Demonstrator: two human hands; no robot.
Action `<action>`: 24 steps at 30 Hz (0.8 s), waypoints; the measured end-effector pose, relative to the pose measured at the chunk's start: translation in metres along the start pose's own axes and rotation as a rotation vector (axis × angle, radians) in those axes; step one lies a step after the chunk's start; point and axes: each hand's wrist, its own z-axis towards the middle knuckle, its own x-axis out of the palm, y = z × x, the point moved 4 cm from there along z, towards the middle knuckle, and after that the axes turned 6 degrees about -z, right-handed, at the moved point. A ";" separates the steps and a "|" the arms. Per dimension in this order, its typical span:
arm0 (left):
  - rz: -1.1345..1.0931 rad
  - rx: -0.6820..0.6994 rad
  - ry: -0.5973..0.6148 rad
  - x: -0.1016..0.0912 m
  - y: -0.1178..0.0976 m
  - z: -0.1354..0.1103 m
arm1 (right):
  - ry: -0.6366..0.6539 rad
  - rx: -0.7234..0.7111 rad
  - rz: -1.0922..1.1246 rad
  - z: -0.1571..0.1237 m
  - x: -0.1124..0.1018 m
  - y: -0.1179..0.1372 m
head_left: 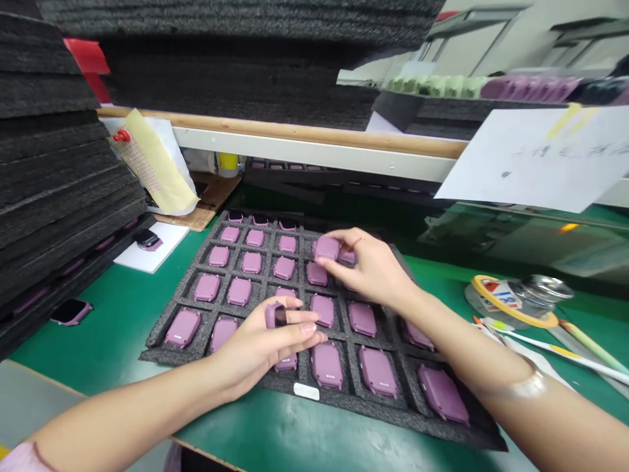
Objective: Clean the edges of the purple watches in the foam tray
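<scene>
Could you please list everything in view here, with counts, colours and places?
Foam tray: one, dark grey, on mat.
Smartwatch bodies: about two dozen, purple, in tray cells.
Foam tray stacks: several, dark grey, left and behind.
Loose smartwatch: one, purple, on mat at left.
Bench mat: one, green, under tray.
Paper sheet: one, white, upper right.
Left hand grip: one, bare, holding a purple body over tray.
Right hand grip: one, bare, holding a purple body over tray.

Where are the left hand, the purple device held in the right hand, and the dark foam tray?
Left hand [260,351]: head view, on the back of the hand.
Purple device [325,248]: head view, on its upper face.
Dark foam tray [153,353]: head view, on its left rim.
</scene>
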 end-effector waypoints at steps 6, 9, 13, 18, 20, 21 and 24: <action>0.132 -0.107 0.168 0.002 0.002 -0.001 | -0.035 0.205 -0.011 0.047 0.022 -0.073; 0.245 -0.025 0.202 0.004 -0.001 -0.002 | -0.041 0.232 0.057 0.047 0.021 -0.075; 0.284 0.022 0.191 0.006 -0.002 -0.005 | -0.069 0.166 0.200 0.024 0.000 -0.030; 0.122 0.049 0.199 0.004 0.001 -0.002 | 0.013 -0.273 0.417 -0.032 -0.022 0.065; 0.020 0.029 0.222 0.003 0.003 0.000 | -0.022 -0.478 0.364 -0.053 -0.024 0.089; -0.030 0.015 0.240 0.003 0.004 0.002 | -0.041 -0.530 0.325 -0.061 -0.024 0.095; -0.130 -0.022 0.302 0.005 0.005 0.004 | -0.055 -0.519 0.263 -0.070 -0.017 0.097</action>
